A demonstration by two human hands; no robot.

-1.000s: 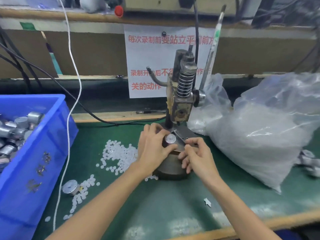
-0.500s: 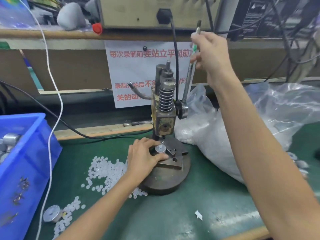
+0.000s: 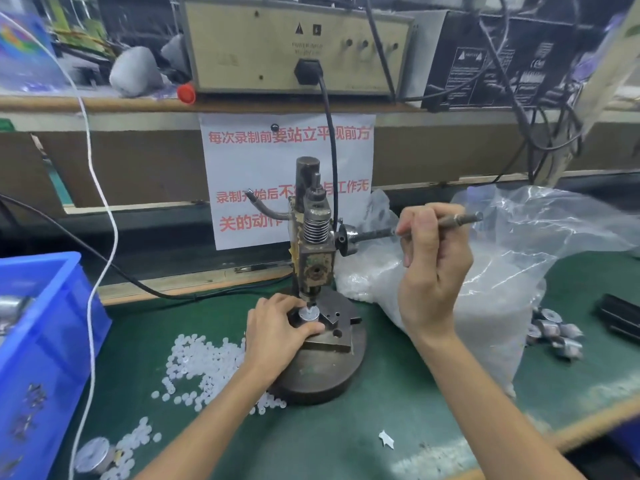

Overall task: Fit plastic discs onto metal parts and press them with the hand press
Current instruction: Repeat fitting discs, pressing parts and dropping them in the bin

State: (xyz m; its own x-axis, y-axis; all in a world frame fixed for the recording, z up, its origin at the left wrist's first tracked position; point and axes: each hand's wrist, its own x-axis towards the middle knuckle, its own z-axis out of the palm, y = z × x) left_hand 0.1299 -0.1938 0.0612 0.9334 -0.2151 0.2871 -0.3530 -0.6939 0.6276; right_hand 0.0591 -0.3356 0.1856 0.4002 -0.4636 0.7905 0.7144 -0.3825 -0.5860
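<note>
Mid-tabletop (image 3: 346, 441): hand press (image 3: 313, 251) on a round iron base (image 3: 322, 379). Directly under the ram tip: metal part (image 3: 309, 314) with white disc on top, seated on the fixture block; contact between tip and disc impossible to tell.

Left hand (image 3: 277, 327) pinching that part, thumb in front, fingers behind. Right hand (image 3: 429, 265) clenched round the lever (image 3: 457, 220), rod nearly level, long axis pointing right, away from the press head.

Coming move, probably: finishing the stroke or easing the lever up. Left fingertips just beside the ram, so pinch risk.

Open room right of lever, above plastic bag (image 3: 519, 271). Loose discs (image 3: 201, 362) left of base; blue bin (image 3: 45, 341) at left edge.
</note>
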